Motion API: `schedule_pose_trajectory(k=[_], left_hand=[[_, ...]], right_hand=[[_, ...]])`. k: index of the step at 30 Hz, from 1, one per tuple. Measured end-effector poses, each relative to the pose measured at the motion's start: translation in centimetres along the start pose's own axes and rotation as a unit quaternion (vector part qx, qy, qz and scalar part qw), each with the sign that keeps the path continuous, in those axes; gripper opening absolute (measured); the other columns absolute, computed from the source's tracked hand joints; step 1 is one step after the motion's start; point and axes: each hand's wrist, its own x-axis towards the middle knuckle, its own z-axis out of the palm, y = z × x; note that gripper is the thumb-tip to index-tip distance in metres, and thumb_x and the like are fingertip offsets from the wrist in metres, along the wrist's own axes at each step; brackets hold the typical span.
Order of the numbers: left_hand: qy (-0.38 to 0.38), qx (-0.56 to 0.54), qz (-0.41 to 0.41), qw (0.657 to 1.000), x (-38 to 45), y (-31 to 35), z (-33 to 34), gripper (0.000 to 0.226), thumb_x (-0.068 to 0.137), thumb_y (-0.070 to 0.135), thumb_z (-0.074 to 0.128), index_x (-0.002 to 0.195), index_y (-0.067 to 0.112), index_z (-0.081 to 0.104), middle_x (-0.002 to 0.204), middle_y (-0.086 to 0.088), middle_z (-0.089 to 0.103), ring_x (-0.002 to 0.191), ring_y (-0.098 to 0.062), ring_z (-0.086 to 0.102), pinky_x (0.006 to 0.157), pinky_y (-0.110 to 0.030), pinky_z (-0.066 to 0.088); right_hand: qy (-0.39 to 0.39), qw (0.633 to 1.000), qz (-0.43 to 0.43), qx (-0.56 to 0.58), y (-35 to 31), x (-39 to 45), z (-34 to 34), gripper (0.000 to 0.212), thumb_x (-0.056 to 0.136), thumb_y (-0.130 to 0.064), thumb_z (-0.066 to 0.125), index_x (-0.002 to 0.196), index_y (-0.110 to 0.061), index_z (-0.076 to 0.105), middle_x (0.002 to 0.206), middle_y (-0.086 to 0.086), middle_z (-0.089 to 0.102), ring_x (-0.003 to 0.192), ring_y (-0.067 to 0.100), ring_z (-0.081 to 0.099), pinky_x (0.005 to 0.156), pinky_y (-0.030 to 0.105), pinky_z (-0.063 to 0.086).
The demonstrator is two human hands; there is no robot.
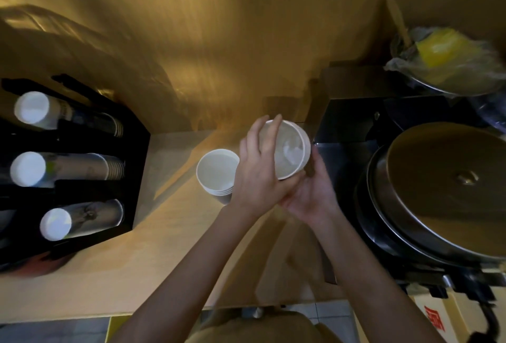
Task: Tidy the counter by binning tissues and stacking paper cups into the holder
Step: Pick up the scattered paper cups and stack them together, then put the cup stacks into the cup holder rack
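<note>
A white paper cup (pixel 291 151) is tilted above the counter, its mouth facing me. My left hand (pixel 260 167) wraps its left side with fingers over the rim. Under it my right hand (pixel 312 194) cups the bottom. Something pale lies inside the cup; I cannot tell what. Just left of my left hand a short stack of white paper cups (pixel 217 174) stands upright on the counter. At the far left a black cup holder (pixel 82 151) holds three rows of stacked cups lying on their sides.
A large round steel lid (pixel 449 186) covers a pot on a black appliance at the right. Behind it a bowl holds a plastic bag with something yellow (pixel 443 52). The wooden counter (pixel 153 255) runs between holder and pot. A cardboard box (pixel 438 318) sits bottom right.
</note>
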Motion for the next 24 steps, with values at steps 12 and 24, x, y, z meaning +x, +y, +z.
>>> schedule_pose_trajectory(k=[12,24], left_hand=[[0.149,-0.089,-0.062,0.983,-4.4,-3.8,-9.9,0.093,0.063,0.042,0.075,0.136,0.012,0.025,0.132,-0.001,0.034,0.123,-0.002,0.035,0.104,-0.016,0.034],[0.136,-0.121,-0.237,0.954,-12.5,-15.0,-23.3,0.101,0.055,0.047,0.080,0.138,0.025,0.028,0.128,0.014,0.049,0.113,0.001,0.050,0.087,-0.005,0.044]], right_hand=[[-0.184,0.956,-0.074,-0.216,3.5,-0.5,9.7,0.059,0.057,-0.047,0.079,0.108,-0.021,0.064,0.105,0.006,0.069,0.093,0.020,0.067,0.080,0.047,0.054],[-0.226,0.801,-0.190,-0.521,17.6,3.2,20.4,0.078,0.056,-0.014,0.085,0.123,-0.024,0.047,0.116,-0.009,0.063,0.103,0.000,0.062,0.081,0.019,0.053]])
